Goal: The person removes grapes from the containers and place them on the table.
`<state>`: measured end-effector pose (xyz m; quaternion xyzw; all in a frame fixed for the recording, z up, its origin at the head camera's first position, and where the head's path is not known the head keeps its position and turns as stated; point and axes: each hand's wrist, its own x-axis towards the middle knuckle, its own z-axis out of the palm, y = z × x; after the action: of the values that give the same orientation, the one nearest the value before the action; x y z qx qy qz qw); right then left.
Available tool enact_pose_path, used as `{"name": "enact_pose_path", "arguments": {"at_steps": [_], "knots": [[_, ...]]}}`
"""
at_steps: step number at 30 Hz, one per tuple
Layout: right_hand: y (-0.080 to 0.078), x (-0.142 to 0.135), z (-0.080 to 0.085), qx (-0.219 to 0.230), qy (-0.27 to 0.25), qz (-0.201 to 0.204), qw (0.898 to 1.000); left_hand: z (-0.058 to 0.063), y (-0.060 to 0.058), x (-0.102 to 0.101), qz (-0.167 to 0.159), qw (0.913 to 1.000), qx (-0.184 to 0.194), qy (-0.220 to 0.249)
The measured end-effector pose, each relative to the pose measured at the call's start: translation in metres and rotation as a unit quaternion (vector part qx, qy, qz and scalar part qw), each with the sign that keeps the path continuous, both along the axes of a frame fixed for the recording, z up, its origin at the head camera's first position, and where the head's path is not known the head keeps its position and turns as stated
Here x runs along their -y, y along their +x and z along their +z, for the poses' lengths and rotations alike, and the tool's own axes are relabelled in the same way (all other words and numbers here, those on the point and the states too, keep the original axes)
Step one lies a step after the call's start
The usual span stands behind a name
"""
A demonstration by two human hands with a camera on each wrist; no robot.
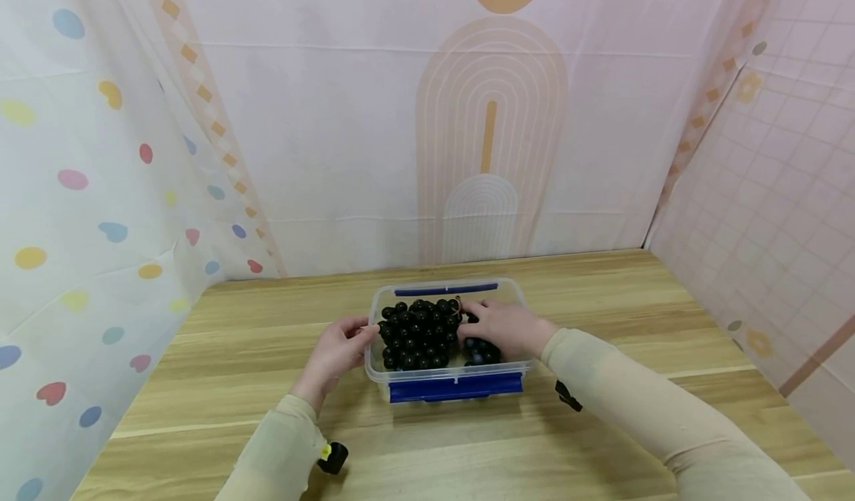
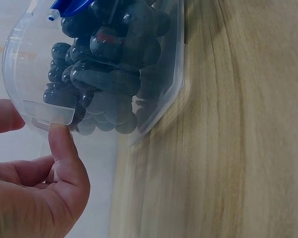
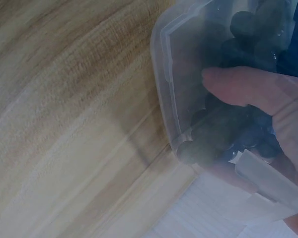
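Note:
A clear plastic food container (image 1: 434,374) with blue clips stands on the table. A large bunch of dark grapes (image 1: 417,338) fills its left part, and a brown stem (image 1: 459,306) shows near the middle. My left hand (image 1: 339,352) pinches the container's left rim between thumb and fingers; the left wrist view shows the thumb (image 2: 63,141) at the rim's tab. Reaching over the right rim, my right hand (image 1: 504,329) curls round more dark grapes (image 1: 482,351) inside. Through the cloudy wall in the right wrist view, its thumb (image 3: 243,87) lies across these grapes.
The wooden table (image 1: 234,382) extends round the container on all sides. Behind it hangs a patterned cloth (image 1: 334,152), with a dotted cloth (image 1: 93,211) at left and a checked one (image 1: 781,189) at right.

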<state>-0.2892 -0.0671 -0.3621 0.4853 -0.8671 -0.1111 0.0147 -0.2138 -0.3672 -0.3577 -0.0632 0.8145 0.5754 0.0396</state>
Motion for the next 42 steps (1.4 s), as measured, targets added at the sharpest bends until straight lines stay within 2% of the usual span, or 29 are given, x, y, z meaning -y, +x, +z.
{"name": "enact_pose_path", "arguments": {"at_steps": [16,24,29,36,42], "knots": [[-0.0011,0.0005,-0.002,-0.003,-0.041,0.015,0.999,-0.0021,-0.0007,0.002,-0.002,1.0,-0.003,-0.001],[-0.0027,-0.0021,-0.0017,0.051,-0.094,-0.005,0.994,-0.0021,-0.0011,0.0006,0.003,1.0,-0.002,0.003],[-0.0035,-0.0046,0.0001,0.077,-0.136,0.0,0.988,-0.0013,-0.001,0.0,0.005,1.0,0.0,0.002],[-0.0028,-0.0062,0.0038,0.13,-0.172,-0.021,0.976,-0.0019,-0.0004,-0.0001,0.004,1.0,0.001,0.005],[-0.0032,-0.0065,0.0072,0.141,-0.193,-0.012,0.971,-0.002,-0.0006,-0.0008,0.009,0.9999,0.0,0.006]]}}
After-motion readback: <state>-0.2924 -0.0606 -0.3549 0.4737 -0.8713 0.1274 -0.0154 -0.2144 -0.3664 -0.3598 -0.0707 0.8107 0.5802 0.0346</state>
